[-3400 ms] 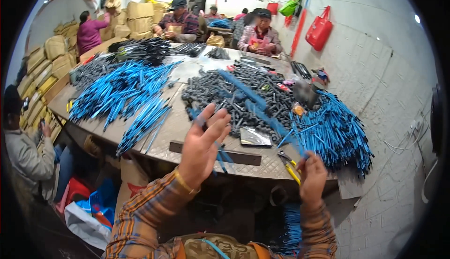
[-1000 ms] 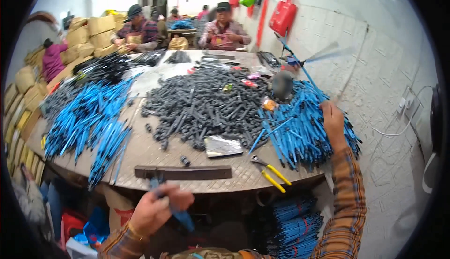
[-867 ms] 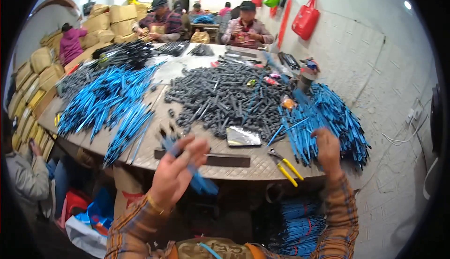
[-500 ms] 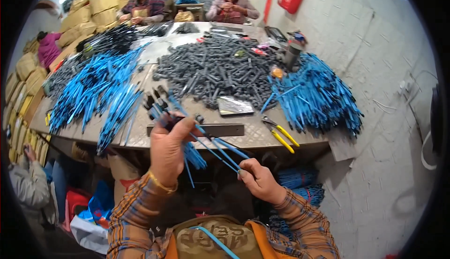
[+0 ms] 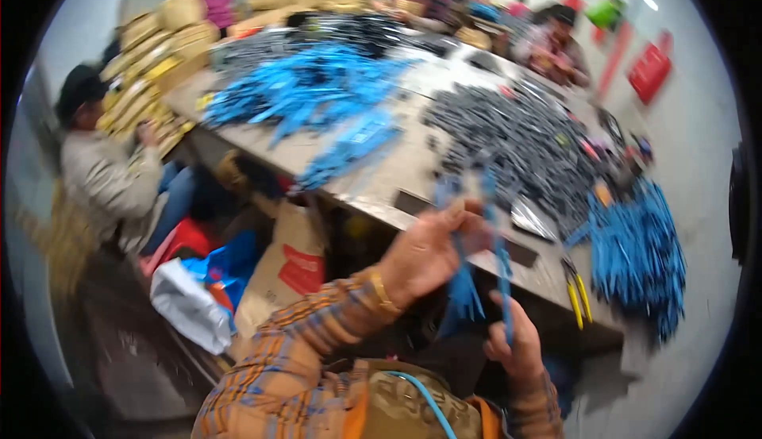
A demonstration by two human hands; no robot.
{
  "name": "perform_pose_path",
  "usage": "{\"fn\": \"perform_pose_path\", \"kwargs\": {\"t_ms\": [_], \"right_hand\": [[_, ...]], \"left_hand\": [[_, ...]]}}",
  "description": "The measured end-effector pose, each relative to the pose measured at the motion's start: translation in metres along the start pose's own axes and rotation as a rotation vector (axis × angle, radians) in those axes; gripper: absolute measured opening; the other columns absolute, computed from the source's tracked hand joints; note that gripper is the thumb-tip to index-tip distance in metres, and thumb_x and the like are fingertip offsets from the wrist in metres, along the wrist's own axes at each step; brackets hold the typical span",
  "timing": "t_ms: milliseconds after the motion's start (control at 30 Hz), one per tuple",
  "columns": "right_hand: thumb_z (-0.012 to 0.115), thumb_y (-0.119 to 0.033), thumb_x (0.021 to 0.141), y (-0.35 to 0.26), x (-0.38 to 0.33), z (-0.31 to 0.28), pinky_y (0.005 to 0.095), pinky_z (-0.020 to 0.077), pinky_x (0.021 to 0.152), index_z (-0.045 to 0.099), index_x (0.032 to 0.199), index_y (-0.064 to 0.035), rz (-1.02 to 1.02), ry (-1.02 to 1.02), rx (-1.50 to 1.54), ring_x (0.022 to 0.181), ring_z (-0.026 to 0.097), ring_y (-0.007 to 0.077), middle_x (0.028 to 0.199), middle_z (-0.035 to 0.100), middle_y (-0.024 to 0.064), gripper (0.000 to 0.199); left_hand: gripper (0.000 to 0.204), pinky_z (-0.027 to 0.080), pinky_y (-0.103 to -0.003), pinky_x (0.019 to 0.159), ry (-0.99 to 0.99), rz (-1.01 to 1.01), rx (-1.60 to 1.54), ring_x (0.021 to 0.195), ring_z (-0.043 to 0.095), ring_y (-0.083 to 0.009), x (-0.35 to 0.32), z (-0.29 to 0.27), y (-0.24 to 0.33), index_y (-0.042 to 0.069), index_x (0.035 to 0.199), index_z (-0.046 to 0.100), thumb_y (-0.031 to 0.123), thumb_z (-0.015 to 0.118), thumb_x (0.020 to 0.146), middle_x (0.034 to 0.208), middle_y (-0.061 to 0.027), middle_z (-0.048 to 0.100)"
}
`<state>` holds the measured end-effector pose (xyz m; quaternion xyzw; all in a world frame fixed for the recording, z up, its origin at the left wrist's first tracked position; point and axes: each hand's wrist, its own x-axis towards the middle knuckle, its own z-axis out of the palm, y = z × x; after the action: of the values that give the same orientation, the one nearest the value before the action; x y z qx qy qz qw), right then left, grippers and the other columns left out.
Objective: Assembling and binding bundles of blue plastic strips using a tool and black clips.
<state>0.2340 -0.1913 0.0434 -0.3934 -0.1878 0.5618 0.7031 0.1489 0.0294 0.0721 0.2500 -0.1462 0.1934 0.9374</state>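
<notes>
Since half a second ago your head has swung to the left, so the worktop [image 5: 413, 177] now runs on a slant from 10 o'clock to 4 o'clock, and your right hand [image 5: 512, 348] has slid down to the lower end of a single blue rod [image 5: 500, 268] drawn clear of the rest. Your left hand [image 5: 425, 252] is closed round a bunch of blue rods [image 5: 464, 288], fist just off the worktop's near edge, so the bunch stays gathered while one piece is worked free. The right hand's fingers are pinched on that lone rod, held nearly upright, which keeps it from tangling back into the others (the frame is blurred, so the exact grip is hard to read). The two hands are apart, the right at 5 o'clock of the left. At 3 o'clock of your hands lies a heap of blue rods [image 5: 639, 256] within easy reach, with yellow-handled pliers [image 5: 578, 300] just beside it at the edge. A dark grey pile [image 5: 516, 141] fills the middle; another blue pile [image 5: 309, 94] sits at 11 o'clock. A seated person [image 5: 111, 177] works at 9 o'clock.
</notes>
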Motion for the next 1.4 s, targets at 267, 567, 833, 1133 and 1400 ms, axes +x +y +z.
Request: {"fn": "perform_pose_path", "kwargs": {"t_ms": [267,567,833,1133,1400], "right_hand": [[0.044,-0.006,0.09,0.001,0.006,-0.011,0.0188,0.0263,0.047,0.032,0.134,-0.0054,-0.31,0.132,-0.648,0.05,0.03,0.0065,0.062,0.038,-0.0028,0.046],[0.047,-0.014,0.091,0.005,0.001,-0.009,0.0253,0.0353,0.052,0.038,0.129,-0.0044,-0.343,0.198,-1.061,0.055,0.042,0.0128,0.071,0.05,0.003,0.04],[0.048,-0.012,0.089,0.004,0.001,-0.001,0.0243,0.0337,0.05,0.044,0.126,-0.0059,-0.378,0.268,-1.05,0.051,0.038,0.0131,0.065,0.048,0.0016,0.037],[0.046,-0.014,0.09,-0.002,-0.003,-0.004,0.031,0.0422,0.055,0.049,0.119,-0.0048,-0.356,0.162,-1.222,0.056,0.05,0.0183,0.079,0.06,0.0082,0.031],[0.043,-0.02,0.084,-0.129,0.027,-0.188,0.0428,0.0468,0.057,0.058,0.083,-0.0007,-0.058,1.115,-2.204,0.067,0.06,0.0377,0.08,0.063,0.0174,0.024]], "left_hand": [[0.025,0.048,-0.028,0.072,0.341,0.114,0.321,0.079,0.059,-0.0179,0.014,0.018,0.001,0.006,0.111,0.051,0.009,0.057,0.087,0.088,-0.0089,0.06],[0.03,0.049,-0.032,0.076,0.341,0.138,0.588,0.082,0.06,-0.0226,0.01,0.027,-0.013,0.004,0.115,0.046,0.012,0.057,0.088,0.1,-0.0117,0.061],[0.025,0.045,-0.034,0.087,0.219,0.221,0.499,0.09,0.059,-0.0236,0.003,0.038,-0.02,0.004,0.112,0.049,0.002,0.052,0.088,0.097,-0.0117,0.06],[0.021,0.048,-0.031,0.074,0.078,0.111,0.426,0.076,0.059,-0.0208,-0.004,0.024,-0.008,0.002,0.11,0.052,0.005,0.05,0.089,0.091,-0.0141,0.061],[0.016,0.049,-0.032,0.069,-0.069,-0.4,0.075,0.069,0.058,-0.0223,-0.031,0.028,0.016,0.002,0.103,0.056,0.009,0.051,0.089,0.09,-0.0203,0.062]]}}
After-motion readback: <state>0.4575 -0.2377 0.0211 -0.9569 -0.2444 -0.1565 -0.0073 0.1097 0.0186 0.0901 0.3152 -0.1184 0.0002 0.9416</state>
